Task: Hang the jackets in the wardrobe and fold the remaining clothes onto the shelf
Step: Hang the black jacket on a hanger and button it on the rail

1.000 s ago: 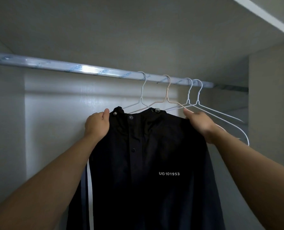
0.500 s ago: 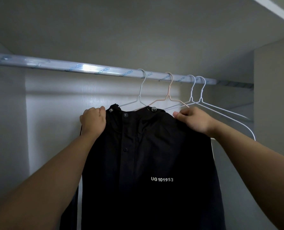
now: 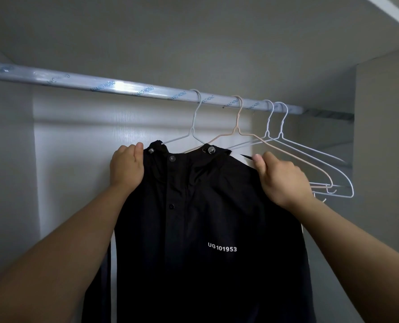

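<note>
Your right hand [image 3: 281,180] has slid a little outward and lower along the shoulder since half a second ago, and a sliver of pale wardrobe wall [image 3: 77,136] now shows between it and the collar. Your left hand [image 3: 126,169] has barely shifted. Both hold the black jacket [image 3: 194,229] up inside the wardrobe, just below the rail [image 3: 114,86]. Your left fingers [image 3: 124,155] are curled tight over the shoulder edge beside the collar, thumb against the fabric. Your right fingers [image 3: 269,160] pinch the other shoulder's edge against the thumb. The collar reaches the lower arms of a white hanger [image 3: 195,117] and a pink hanger [image 3: 238,117] hooked on the rail; whether the jacket sits on either, you cannot tell. Two more white hangers [image 3: 269,120] hang just to the right.
</note>
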